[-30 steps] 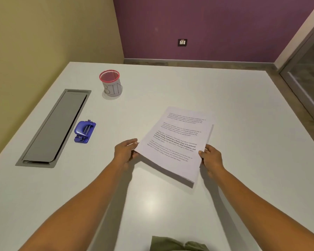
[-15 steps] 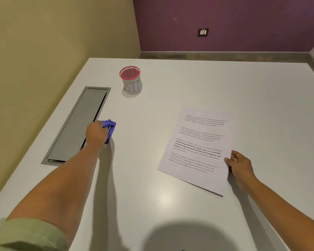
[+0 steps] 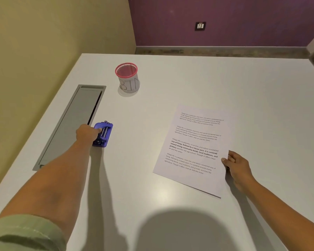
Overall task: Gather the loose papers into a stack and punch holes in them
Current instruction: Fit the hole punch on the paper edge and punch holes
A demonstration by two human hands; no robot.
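A stack of printed white papers point(image 3: 192, 149) lies flat on the white table point(image 3: 170, 84), right of centre. My right hand point(image 3: 237, 167) holds the stack's right edge, thumb on top of the sheets. A blue hole punch point(image 3: 104, 134) sits at the left, beside the grey hatch. My left hand point(image 3: 86, 134) is stretched out to it and grips its left side, fingers curled over the punch. Part of the punch is hidden under that hand.
A grey cable hatch point(image 3: 71, 124) is sunk into the table along its left side. A small bin with a pink rim point(image 3: 128, 77), marked "BIN", stands behind the punch. A yellow wall runs close on the left.
My left hand let go of the papers, reached left and took hold of the hole punch. The stack was lowered flat onto the table, my right hand still on its edge.
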